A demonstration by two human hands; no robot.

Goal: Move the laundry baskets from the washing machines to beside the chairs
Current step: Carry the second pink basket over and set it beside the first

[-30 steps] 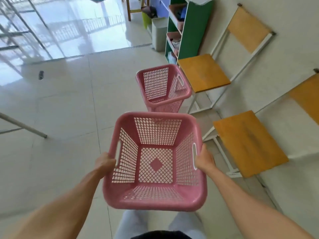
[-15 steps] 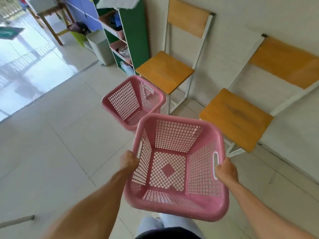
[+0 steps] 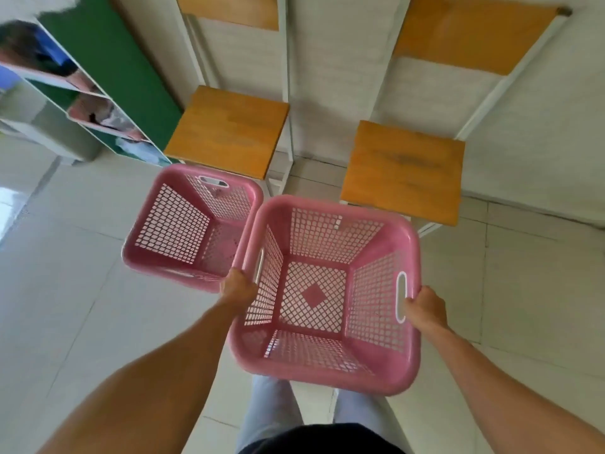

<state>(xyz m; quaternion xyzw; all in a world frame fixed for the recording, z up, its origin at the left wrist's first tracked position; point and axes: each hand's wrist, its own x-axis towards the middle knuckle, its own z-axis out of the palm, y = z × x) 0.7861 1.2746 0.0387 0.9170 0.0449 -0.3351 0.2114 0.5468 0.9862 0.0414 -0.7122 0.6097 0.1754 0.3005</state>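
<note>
Head view: since a second ago the person has swung to face both chairs (image 3: 402, 168). Left hand (image 3: 237, 286) and right hand (image 3: 425, 308) grip the carried basket (image 3: 327, 365) by its handles, rim beside the placed basket (image 3: 170, 224). Set-down looks next.

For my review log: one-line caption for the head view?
Both hands carry a pink basket toward a second basket by two chairs.

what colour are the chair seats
Orange-yellow wood on white metal frames; both chair seats show clearly in the head view.
</note>
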